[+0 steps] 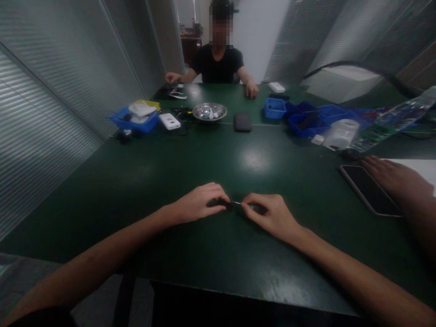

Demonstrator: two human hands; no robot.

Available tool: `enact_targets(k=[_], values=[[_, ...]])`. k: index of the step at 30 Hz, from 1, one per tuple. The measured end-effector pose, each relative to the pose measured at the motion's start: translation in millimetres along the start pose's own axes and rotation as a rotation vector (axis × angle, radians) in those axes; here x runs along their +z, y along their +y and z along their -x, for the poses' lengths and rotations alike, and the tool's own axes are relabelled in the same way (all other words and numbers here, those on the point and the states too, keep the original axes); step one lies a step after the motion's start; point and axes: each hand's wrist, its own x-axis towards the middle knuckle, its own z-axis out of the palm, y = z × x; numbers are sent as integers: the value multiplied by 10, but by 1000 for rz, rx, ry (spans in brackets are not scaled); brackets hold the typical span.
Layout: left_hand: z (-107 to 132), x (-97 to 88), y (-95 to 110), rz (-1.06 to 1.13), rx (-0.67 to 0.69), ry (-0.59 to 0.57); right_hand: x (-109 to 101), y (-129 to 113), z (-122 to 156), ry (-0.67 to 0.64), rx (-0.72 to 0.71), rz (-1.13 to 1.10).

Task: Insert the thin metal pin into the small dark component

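My left hand (200,203) is closed in a pinch, with a small dark piece (230,205) at the fingertips. Facing it, my right hand (274,213) pinches a thin silvery piece (237,203) between thumb and forefinger. That thin piece spans the short gap between the two hands and seems to meet the dark one; whether they are joined I cannot tell. Both pieces are too small and blurred to name. Both hands are low over the green table (163,168), near its middle.
A phone (371,190) lies at the right beside another person's hand (398,175). Further back are a metal bowl (209,112), a black square object (242,122), a white power bank (169,121) and blue bins (275,109). Someone in black (221,66) sits opposite.
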Motion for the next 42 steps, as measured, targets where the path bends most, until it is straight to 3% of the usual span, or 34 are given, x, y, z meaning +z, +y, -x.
enact_targets(k=[5,9,13,20,28,33,39,42], values=[[47,-146,-8,32,25,-92,-13,-25,1,1,11,-2],[115,-351,-173,-7,-26,-94,-26,-30,8,-19,20,-11],[250,-681,-488,-111,-172,25,-32,-6,23,-31,24,-24],[709,-1294,-1119,-410,-551,376,-41,17,42,-46,21,-15],[1141,-1612,-1508,-557,-684,510,-53,18,44,-64,19,-21],[1248,-1693,-1571,-563,-785,556,-45,29,44,-58,16,-6],[1299,-1763,-1429,-566,-1212,578,-53,17,47,-68,10,-12],[1288,-1756,-1365,-488,-1285,569,-53,15,51,-61,11,-10]])
